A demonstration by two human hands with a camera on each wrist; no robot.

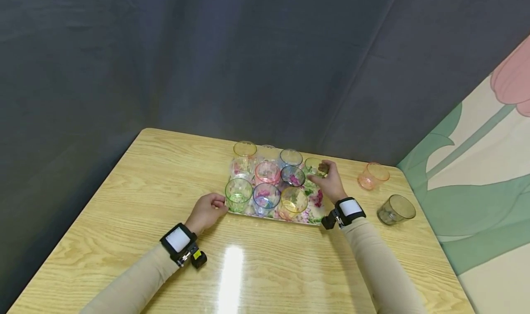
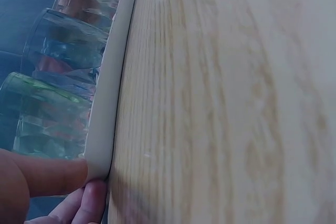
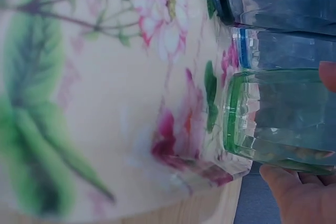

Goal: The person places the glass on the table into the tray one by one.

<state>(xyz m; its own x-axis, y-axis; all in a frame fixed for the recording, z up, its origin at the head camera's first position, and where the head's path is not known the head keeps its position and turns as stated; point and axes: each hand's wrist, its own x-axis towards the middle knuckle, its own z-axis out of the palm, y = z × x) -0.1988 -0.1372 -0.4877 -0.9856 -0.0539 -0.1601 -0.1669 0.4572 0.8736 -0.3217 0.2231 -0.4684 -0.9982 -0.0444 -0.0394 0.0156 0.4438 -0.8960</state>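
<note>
A floral tray (image 1: 316, 215) with a pale rim holds several clear tinted tumblers in rows. At its near left corner my left hand (image 1: 207, 211) pinches the tray, thumb over the rim and fingers beneath, beside a green tumbler (image 1: 239, 196). My right hand (image 1: 332, 183) reaches over the tray's right side and grips a light green tumbler (image 3: 278, 114) between thumb and fingers. That tumbler stands at the far right corner of the tray, next to a blue one (image 1: 291, 157). A yellow-rimmed tumbler (image 1: 294, 202) sits along the front edge, beside a blue-rimmed tumbler (image 1: 266, 199).
Off the tray to the right, an orange-pink tumbler (image 1: 372, 176) and a smoky olive tumbler (image 1: 395, 210) both lean in the head view on the wooden table (image 1: 174, 180). A dark curtain (image 1: 265, 65) hangs behind the table, and a flower-patterned cloth (image 1: 476, 176) borders its right side.
</note>
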